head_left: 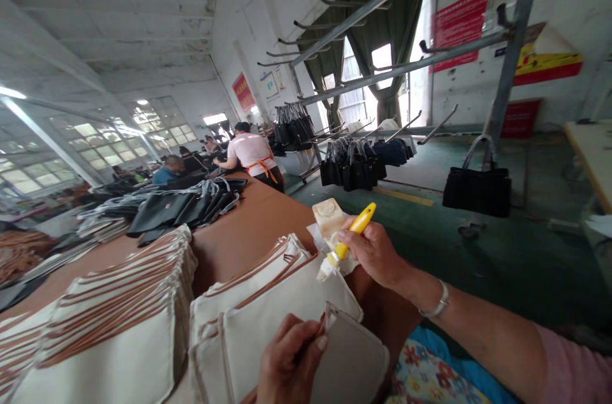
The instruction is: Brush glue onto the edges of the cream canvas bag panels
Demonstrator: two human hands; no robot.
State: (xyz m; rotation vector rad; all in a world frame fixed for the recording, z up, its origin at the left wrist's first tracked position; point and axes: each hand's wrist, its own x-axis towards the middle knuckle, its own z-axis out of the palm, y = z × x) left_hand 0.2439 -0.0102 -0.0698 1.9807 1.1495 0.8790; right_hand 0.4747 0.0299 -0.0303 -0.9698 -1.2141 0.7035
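Note:
My right hand [377, 254] grips the yellow handle of a flat paintbrush [356, 225]. The brush's whitish, coated bristles point down and left over a stack of cream bag panels with brown edges [282, 302]. Behind the brush, at the table edge, stands a stained, pale plastic container [327, 209]. Lower down, my left hand [294, 356] pinches the upper corner of a greyish-beige bag panel [354, 353], which is tilted in front of the stack. My left fingers partly hide that corner.
A larger fanned pile of cream panels [119, 315] lies left on the brown table [258, 206]. Dark bags [176, 206] are heaped farther back. A metal rack [373, 82] with hooks and hanging black bags stands right. A co-worker [251, 152] stands at the table's far end.

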